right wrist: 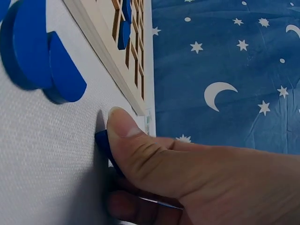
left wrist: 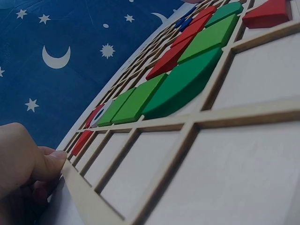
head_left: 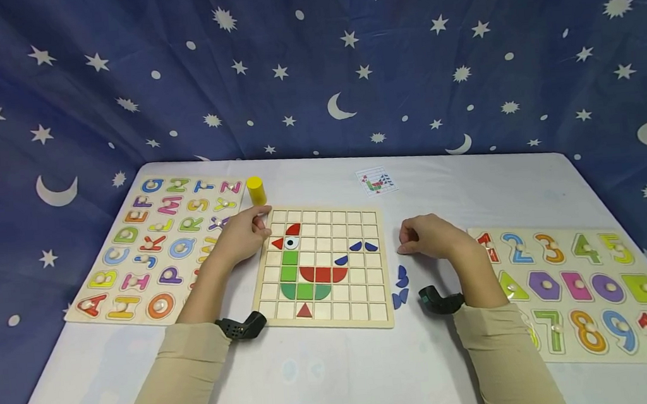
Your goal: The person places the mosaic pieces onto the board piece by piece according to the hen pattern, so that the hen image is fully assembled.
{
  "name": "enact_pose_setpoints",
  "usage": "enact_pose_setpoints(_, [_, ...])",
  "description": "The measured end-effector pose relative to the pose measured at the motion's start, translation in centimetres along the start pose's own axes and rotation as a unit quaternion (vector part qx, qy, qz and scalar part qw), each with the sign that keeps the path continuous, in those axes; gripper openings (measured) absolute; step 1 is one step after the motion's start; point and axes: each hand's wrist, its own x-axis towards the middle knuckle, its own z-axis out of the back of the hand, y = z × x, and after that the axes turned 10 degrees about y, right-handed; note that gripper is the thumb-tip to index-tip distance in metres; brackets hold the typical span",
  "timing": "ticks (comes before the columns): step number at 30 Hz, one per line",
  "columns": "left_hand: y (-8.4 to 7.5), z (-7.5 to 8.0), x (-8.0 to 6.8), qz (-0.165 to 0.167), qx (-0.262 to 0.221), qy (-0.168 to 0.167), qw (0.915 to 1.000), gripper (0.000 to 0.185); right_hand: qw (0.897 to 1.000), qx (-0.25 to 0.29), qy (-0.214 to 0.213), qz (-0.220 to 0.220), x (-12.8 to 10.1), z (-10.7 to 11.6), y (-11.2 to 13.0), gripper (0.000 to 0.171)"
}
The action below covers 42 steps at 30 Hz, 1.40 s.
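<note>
My left hand (head_left: 242, 235) holds the upper left edge of a wooden grid board (head_left: 387, 273), its thumb (left wrist: 52, 164) on the rim. Red, green and blue pieces and an eye piece (head_left: 291, 242) lie in the grid. Blue pieces (head_left: 355, 246) sit in three cells at its right. Beside the board's right edge, my right hand (head_left: 431, 236) pinches a blue piece (right wrist: 101, 140) close over the cloth, mostly hidden behind the thumb. Several loose blue pieces (head_left: 401, 272) lie on the cloth nearer me.
A small pattern card (head_left: 376, 181) lies behind the board. Near its upper left corner stands a yellow cylinder (head_left: 256, 191). An alphabet puzzle (head_left: 110, 228) is at left, partly under my left arm; a number and shape puzzle (head_left: 581, 258) is at right, partly behind my right forearm.
</note>
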Motion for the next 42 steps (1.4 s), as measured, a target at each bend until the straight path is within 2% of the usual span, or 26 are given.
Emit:
enact_pose_setpoints(5, [0.09, -0.04, 0.02, 0.000, -0.002, 0.000, 1.0000, 0.050, 1.000, -0.015, -0.002, 0.025, 0.14, -0.15, -0.08, 0.007])
enact_pose_setpoints(15, [-0.06, -0.08, 0.07, 0.001, 0.000, 0.001, 1.0000, 0.049, 0.999, -0.012, -0.007, 0.043, 0.19, 0.06, 0.00, 0.015])
enact_pose_setpoints(22, [-0.03, -0.06, 0.03, -0.003, 0.003, 0.001, 1.0000, 0.049, 0.998, 0.000, -0.025, 0.055, 0.29, 0.02, -0.07, 0.004])
enact_pose_setpoints(29, [-0.02, -0.07, 0.10, -0.004, 0.006, -0.001, 1.0000, 0.048, 0.997, 0.012, -0.047, 0.052, 0.34, 0.17, -0.09, 0.009])
enact_pose_setpoints(42, [0.04, -0.03, 0.02, 0.001, -0.002, -0.002, 1.0000, 0.049, 0.995, 0.037, -0.036, 0.083, 0.02, 0.41, 0.10, 0.014])
